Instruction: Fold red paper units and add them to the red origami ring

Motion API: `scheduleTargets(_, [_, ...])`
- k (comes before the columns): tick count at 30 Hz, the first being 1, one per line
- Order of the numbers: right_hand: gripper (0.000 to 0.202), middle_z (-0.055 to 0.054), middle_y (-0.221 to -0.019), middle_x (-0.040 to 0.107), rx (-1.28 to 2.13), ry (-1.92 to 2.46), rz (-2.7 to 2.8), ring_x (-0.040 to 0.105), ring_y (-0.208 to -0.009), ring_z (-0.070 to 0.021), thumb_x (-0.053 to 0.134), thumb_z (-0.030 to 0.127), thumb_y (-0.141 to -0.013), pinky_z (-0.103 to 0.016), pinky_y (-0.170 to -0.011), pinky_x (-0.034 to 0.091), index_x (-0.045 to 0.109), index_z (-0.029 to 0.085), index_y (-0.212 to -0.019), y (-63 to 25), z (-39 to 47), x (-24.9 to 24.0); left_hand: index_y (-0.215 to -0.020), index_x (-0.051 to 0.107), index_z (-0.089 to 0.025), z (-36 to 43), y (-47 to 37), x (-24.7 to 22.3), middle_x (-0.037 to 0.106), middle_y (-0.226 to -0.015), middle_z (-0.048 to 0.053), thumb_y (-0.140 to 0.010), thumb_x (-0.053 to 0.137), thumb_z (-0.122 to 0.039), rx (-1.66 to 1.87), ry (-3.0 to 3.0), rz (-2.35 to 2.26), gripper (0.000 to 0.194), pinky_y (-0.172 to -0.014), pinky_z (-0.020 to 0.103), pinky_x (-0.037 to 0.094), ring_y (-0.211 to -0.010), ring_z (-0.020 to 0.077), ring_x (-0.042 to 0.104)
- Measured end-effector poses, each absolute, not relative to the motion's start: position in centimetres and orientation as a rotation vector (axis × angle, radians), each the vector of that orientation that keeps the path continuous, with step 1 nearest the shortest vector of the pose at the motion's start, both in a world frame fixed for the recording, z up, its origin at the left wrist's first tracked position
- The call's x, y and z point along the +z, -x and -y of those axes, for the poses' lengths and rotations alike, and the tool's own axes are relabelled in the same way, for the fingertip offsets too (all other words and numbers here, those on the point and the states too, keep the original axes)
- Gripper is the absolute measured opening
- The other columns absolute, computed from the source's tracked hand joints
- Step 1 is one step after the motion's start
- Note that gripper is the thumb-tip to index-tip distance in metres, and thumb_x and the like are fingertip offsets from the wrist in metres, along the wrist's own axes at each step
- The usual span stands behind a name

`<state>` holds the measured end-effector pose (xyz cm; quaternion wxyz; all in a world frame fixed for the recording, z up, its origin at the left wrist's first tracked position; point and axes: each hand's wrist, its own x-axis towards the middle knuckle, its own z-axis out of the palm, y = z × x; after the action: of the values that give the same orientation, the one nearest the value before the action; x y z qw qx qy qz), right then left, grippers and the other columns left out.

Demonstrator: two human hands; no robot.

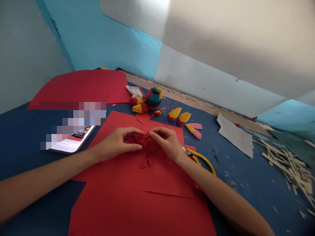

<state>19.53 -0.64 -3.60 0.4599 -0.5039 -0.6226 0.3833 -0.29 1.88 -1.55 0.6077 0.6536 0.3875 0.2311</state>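
The spiky red ring (136, 139) is right of the phone (70, 145), points radiating outward; its long axis is unclear through blur. The left hand (115, 143) grips its phone-side edge; the right hand (167, 141) pinches a small red piece (147, 134) at its opposite edge.

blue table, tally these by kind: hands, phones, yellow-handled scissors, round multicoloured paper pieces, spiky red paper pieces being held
Left hand and right hand: 2
Phone: 1
Yellow-handled scissors: 1
Round multicoloured paper piece: 1
Spiky red paper piece: 1
Total: 6
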Motion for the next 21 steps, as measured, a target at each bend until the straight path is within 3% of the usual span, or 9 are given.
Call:
scheduleTargets(12, [0.019, -0.002, -0.075, 0.071, 0.895, 1.242, 1.536, 0.063, -0.066, -0.0134, 0.064, 0.036, -0.080, -0.024, -0.061, 0.048, 0.068, 0.018, -0.078, -19.56, 0.61, -3.63, -0.103, 0.064, -0.018, -1.90, 0.20, -1.54, 0.073, -0.097, 0.004, -0.073, 0.069, -0.023, 0.534, -1.528, -0.912, 0.031, -0.078, 0.030, 0.056, -0.088, 0.0195, 0.068])
scheduleTargets(21, [0.013, -0.005, -0.077, 0.069, 0.551, 1.486, 1.804, 0.060, -0.068, -0.0153, 0.061, 0.027, -0.082, -0.028, -0.064, 0.045, 0.068, 0.018, -0.087, -20.05, 0.30, -4.18, -0.100, 0.064, -0.018, -1.83, 0.08, -1.21, 0.072, -0.098, 0.004, -0.072, 0.069, -0.021, 0.546, -1.518, -0.946, 0.029, -0.081, 0.029, 0.055, -0.091, 0.0186, 0.067])
